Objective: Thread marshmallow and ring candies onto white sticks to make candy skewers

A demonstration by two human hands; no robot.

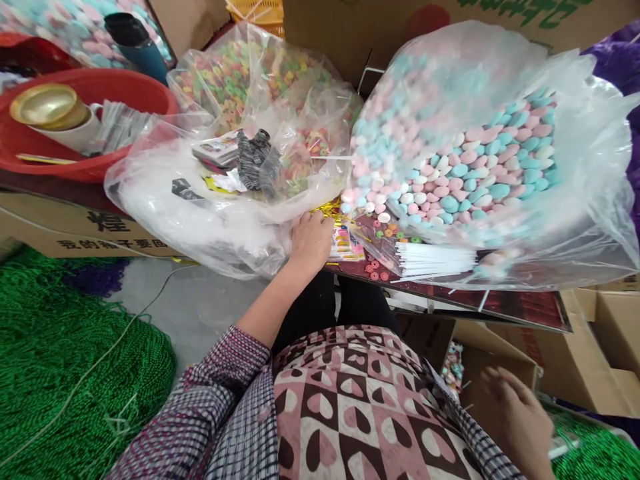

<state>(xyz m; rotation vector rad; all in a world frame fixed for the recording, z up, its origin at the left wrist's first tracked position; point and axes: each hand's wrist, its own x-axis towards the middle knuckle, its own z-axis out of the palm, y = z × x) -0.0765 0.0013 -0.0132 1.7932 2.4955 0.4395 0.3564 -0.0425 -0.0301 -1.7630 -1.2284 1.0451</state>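
While the left hand (311, 241) rests on the printed packets (346, 244) at the desk (500, 303) edge, fingers curled, grip unclear, a light single-packet pinch seems wisest; the right hand (515, 413) hangs low, fingers spread.

Seen from my seat:
- my apron (360, 413), 6 o'clock: pink, brown and white heart checks
- my sleeve (220, 393), 7: purple plaid
- beads (60, 347), 8: green
- basin (125, 93), 10: red
- pastel sweets (470, 167), 2: pink, blue, white
- sticks (435, 260), 3: white

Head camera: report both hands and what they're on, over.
Left hand on printed packets at table edge, grip unclear. Right hand open, low over cardboard box. White sticks lie beside the packets.
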